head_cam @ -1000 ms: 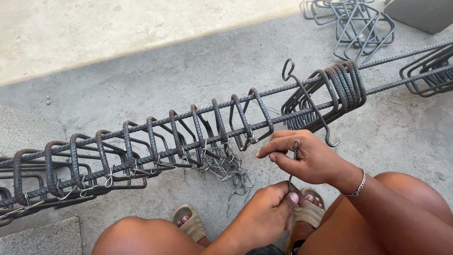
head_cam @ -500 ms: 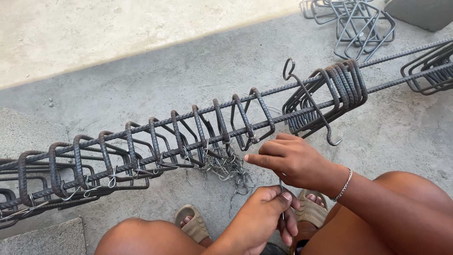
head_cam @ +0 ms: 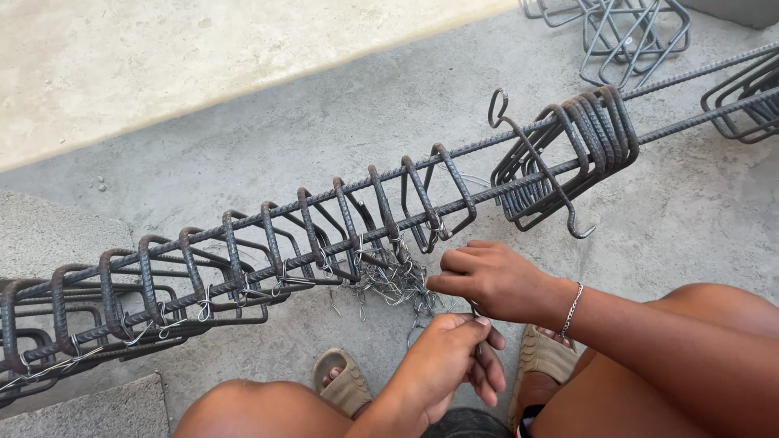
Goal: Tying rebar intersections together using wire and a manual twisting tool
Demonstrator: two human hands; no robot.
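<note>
Where the two hands meet at about 6 o'clock in the view, whatever thin piece passes between them is too small and too covered by fingers to make out. Both ends of the rebar cage [head_cam: 324, 235] run out of view, at 9 o'clock and at 2 o'clock, and the loose stirrups [head_cam: 625, 32] at 1 o'clock are cut by the top edge. The person's knees and sandalled feet fill the bottom edge.

Grey rough concrete floor [head_cam: 324, 122] carries everything; a paler slab [head_cam: 162, 65] lies across 11 o'clock, and the light looks like open daylight.

The cage lies slanting from 9 o'clock up to 2 o'clock, long bars threaded through bent stirrups, some spaced along it and tied with thin wire, a tight bunch [head_cam: 568, 154] pushed together at 2 o'clock. A hooked metal tool [head_cam: 531, 154] hangs on that bunch. A tangle of tie wire [head_cam: 393, 284] sits under the cage near the centre.

The right hand [head_cam: 495, 280], a bracelet at its wrist, is curled with fingertips pinched together just beside the wire tangle. The left hand [head_cam: 454, 357] is closed in a loose fist right below it, touching or nearly touching the right; what it grips I cannot tell.
</note>
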